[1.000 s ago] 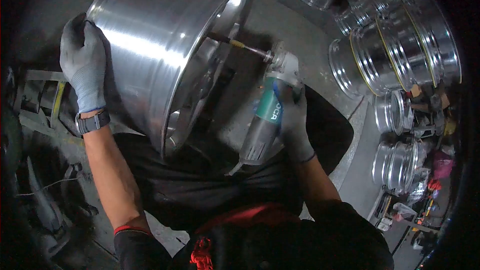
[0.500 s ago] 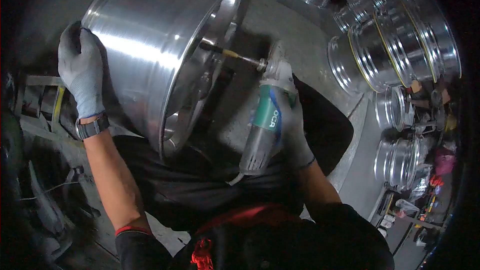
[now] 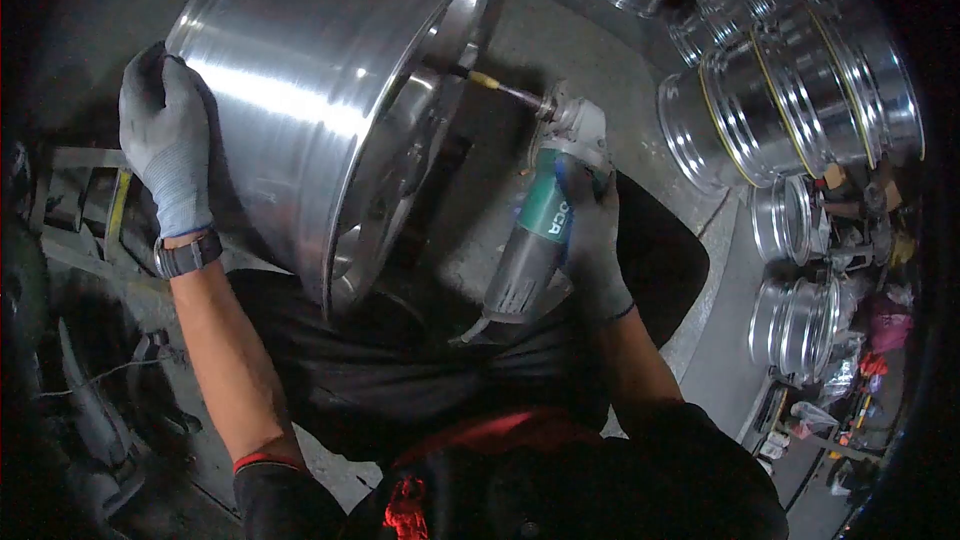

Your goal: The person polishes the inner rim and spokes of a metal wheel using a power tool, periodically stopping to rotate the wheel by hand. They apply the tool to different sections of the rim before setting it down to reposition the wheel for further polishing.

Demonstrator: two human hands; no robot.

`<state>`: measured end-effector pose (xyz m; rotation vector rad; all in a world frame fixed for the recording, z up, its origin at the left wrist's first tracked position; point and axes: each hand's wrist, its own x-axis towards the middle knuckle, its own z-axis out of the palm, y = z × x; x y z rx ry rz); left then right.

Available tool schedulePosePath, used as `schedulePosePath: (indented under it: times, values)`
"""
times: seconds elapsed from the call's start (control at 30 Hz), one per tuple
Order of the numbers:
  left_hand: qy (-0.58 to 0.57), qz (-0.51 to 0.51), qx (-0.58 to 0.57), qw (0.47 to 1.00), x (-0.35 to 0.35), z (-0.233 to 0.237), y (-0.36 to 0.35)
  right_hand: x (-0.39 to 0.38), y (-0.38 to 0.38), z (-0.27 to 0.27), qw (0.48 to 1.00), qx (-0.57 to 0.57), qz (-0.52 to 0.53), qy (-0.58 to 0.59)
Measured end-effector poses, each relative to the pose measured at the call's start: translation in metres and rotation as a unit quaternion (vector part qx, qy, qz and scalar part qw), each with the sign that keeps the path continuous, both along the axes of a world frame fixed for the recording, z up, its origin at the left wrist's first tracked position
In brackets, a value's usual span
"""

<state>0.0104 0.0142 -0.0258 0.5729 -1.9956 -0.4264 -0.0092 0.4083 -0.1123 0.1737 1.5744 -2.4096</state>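
A large shiny metal wheel rim (image 3: 270, 90) lies on its side at upper left, its spoked open face toward the right. My left hand (image 3: 168, 120), in a grey-white glove, is closed around the rim's far-left edge. In my gloved right hand (image 3: 592, 230) is a green and grey angle grinder (image 3: 540, 205), gripped around its body. From the grinder's head a thin shaft (image 3: 512, 92) with a yellow section points left into the open face of the rim. The shaft's tip is dark and partly hidden among the spokes. Some of my right fingers are hidden behind the grinder.
Several polished rims (image 3: 740, 110) stand in a row at upper right, with yellow bands between some. More rims (image 3: 795, 325) sit on the right beside a cluttered shelf of bags and tools. A metal frame (image 3: 85, 210) stands at left, below my left hand. My dark-trousered knees flank the grinder.
My right hand and the grinder have moved a little right and up, drawing the shaft partly back out of the rim. The rim and my left hand have shifted slightly right.
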Motion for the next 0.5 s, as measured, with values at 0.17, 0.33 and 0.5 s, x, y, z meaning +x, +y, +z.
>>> schedulePosePath:
  times: [0.17,0.33,0.5]
  values:
    - [-0.018,0.032,-0.032,0.999,0.000,-0.001,0.002,0.010,-0.003,0.004,1.000,0.019,-0.012,-0.018]
    - [-0.019,0.008,0.013,1.000,-0.002,-0.001,0.000,-0.002,0.005,0.000,0.999,-0.022,0.015,-0.028]
    - [0.000,0.002,-0.011,1.000,-0.003,-0.004,-0.002,-0.026,0.007,0.009,0.997,0.016,0.022,0.069]
